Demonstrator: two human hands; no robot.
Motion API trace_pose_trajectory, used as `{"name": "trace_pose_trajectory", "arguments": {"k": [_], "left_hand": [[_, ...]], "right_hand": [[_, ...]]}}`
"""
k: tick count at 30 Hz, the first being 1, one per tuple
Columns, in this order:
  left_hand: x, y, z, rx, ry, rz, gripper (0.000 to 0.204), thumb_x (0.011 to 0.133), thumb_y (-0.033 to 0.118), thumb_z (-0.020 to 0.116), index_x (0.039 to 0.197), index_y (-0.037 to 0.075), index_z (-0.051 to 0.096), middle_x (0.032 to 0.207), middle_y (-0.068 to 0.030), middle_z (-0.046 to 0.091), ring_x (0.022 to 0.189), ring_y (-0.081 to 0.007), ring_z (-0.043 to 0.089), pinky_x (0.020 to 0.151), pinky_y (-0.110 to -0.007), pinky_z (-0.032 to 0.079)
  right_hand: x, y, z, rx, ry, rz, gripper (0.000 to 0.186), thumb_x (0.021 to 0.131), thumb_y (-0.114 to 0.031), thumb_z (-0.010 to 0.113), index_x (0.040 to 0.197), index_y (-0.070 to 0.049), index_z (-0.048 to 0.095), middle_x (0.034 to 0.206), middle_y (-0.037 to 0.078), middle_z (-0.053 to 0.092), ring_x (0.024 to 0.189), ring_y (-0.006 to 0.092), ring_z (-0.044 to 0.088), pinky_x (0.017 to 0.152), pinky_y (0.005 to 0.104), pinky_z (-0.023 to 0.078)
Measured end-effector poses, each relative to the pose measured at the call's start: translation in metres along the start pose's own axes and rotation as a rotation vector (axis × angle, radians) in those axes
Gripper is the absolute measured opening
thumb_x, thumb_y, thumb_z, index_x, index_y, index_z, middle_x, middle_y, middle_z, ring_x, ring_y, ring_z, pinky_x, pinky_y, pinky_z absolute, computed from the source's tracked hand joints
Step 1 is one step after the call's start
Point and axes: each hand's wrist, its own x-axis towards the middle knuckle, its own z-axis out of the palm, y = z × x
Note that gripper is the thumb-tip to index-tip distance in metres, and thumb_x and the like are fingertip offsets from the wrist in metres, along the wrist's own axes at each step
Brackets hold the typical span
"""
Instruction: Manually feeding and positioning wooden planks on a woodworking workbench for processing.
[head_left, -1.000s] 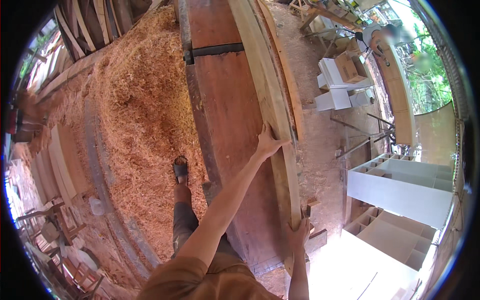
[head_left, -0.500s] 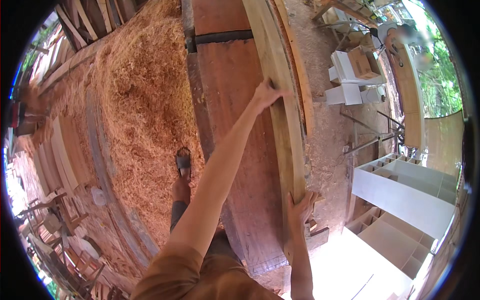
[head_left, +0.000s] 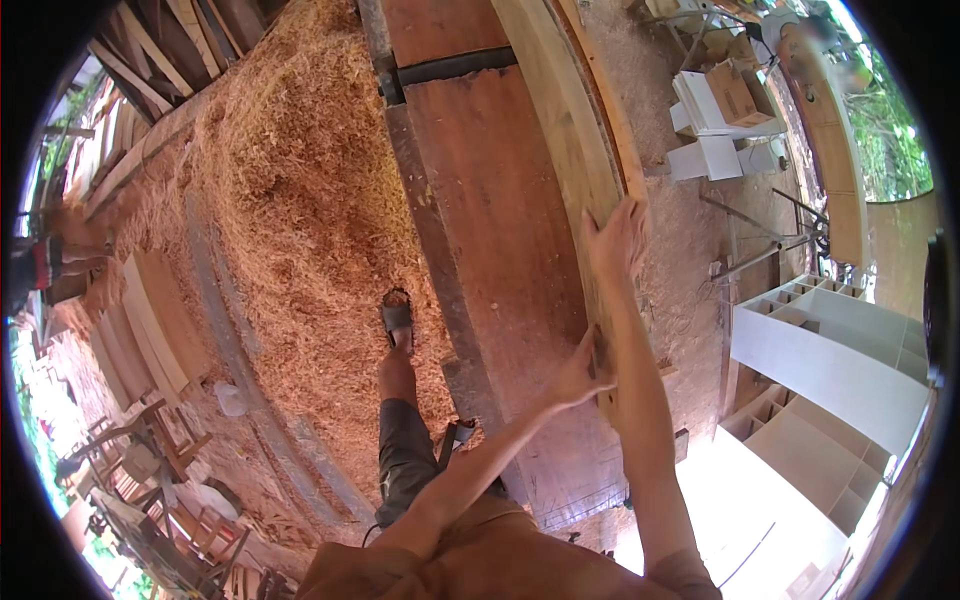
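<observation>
Left hand (head_left: 585,365) clamps its fingers on the near end of the pale plank (head_left: 565,150) lying along the red-brown slab (head_left: 490,230), right hand (head_left: 618,238) spread flat farther up it, so the long plank could tip off sideways

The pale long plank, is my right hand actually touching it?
Touching. The head view shows the right hand laid flat on the pale plank, palm against the wood with no gap visible. The left hand grips its near end.
</observation>
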Motion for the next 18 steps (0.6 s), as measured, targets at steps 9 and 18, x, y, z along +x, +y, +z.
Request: {"name": "trace_pose_trajectory", "arguments": {"k": [9, 18], "left_hand": [[0.101, 0.049, -0.067, 0.242, 0.467, 0.133, 0.133, 0.066, 0.048, 0.086, 0.157, -0.007, 0.006, 0.158, -0.0368, 0.019, 0.140, -0.0535, 0.027, 0.116, -0.055, 0.030], [0.153, 0.098, -0.153, 0.295, 0.550, 0.188, 0.133, 0.059, 0.045, 0.090, 0.155, -0.011, 0.016, 0.150, -0.0399, 0.028, 0.136, -0.0547, 0.030, 0.113, -0.054, 0.036]], "right_hand": [[0.131, -0.100, 0.028, 0.011, 0.042, -0.064, 0.056, 0.086, -0.034, 0.077, 0.117, 0.003, 0.048, 0.120, 0.020, 0.049, 0.113, 0.0368, 0.058, 0.090, 0.0470, 0.051], [0.211, -0.165, 0.045, 0.112, 0.060, -0.108, 0.066, 0.085, -0.037, 0.077, 0.127, 0.007, 0.048, 0.131, 0.025, 0.049, 0.122, 0.0406, 0.054, 0.097, 0.0521, 0.047]]}}
